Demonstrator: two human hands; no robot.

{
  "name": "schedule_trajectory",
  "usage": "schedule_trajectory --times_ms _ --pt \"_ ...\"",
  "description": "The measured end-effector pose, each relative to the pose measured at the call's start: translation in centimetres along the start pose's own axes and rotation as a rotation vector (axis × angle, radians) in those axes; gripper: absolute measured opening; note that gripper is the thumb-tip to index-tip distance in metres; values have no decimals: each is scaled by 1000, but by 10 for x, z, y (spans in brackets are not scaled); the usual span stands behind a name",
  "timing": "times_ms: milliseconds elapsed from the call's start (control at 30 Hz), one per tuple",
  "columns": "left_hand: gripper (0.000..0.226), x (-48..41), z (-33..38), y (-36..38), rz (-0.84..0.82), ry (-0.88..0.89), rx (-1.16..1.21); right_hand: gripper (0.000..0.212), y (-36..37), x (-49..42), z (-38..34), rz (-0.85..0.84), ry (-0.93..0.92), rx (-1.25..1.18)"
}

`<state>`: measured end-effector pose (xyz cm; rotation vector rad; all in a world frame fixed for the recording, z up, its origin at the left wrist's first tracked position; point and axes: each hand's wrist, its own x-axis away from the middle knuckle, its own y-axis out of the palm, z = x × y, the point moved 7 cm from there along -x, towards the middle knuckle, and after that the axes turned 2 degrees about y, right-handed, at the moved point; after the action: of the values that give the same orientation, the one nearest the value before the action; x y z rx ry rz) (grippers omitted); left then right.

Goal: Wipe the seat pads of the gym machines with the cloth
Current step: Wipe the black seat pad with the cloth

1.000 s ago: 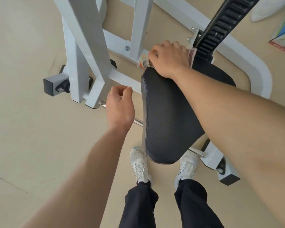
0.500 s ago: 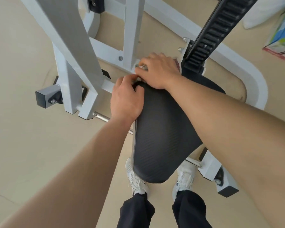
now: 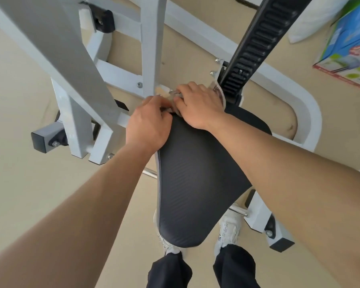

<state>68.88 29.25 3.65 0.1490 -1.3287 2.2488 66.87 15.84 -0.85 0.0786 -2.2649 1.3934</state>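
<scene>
Cloth (image 3: 221, 96) at seat pad's (image 3: 195, 173) far edge

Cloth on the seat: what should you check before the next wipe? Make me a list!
1. Is the cloth under the right hand? Ok.
2. Does the left hand grip the cloth's edge? Cannot tell, the fingers hide it.
3. Is the cloth spread flat? Not ok, it looks bunched.
4. Is the seat pad bare toward the near end? Ok.
5. Are there dirty spots left on the seat pad? Cannot tell.
</scene>
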Motion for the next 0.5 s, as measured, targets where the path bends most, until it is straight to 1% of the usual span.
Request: schedule_trajectory --times_ms 67,100,200,267,333,400,433,500 --pt "26 9 -21 -9 36 -97 -7 41 6 -9 -32 -78 -115 56" --pt "24 14 -29 -11 37 -137 -5 40 11 -10 -44 -92 -170 97" --pt "23 24 -38 -14 11 -184 60 36 16 -6 -51 -61 -250 110" --pt "24 23 -33 -13 -5 -187 82 39 15 -7 -34 -43 -232 76" --pt "26 13 -24 -9 -15 -200 169 50 11 -10 -8 -38 -95 44" --pt "29 4 -17 -5 -25 -237 305 54 7 -13 12 -18 36 3" --pt "30 2 -17 -6 -14 -258 353 53 7 -12 12 -13 50 4" --pt "29 6 -26 -11 10 -308 423 48 10 -6 -3 -33 11 34"
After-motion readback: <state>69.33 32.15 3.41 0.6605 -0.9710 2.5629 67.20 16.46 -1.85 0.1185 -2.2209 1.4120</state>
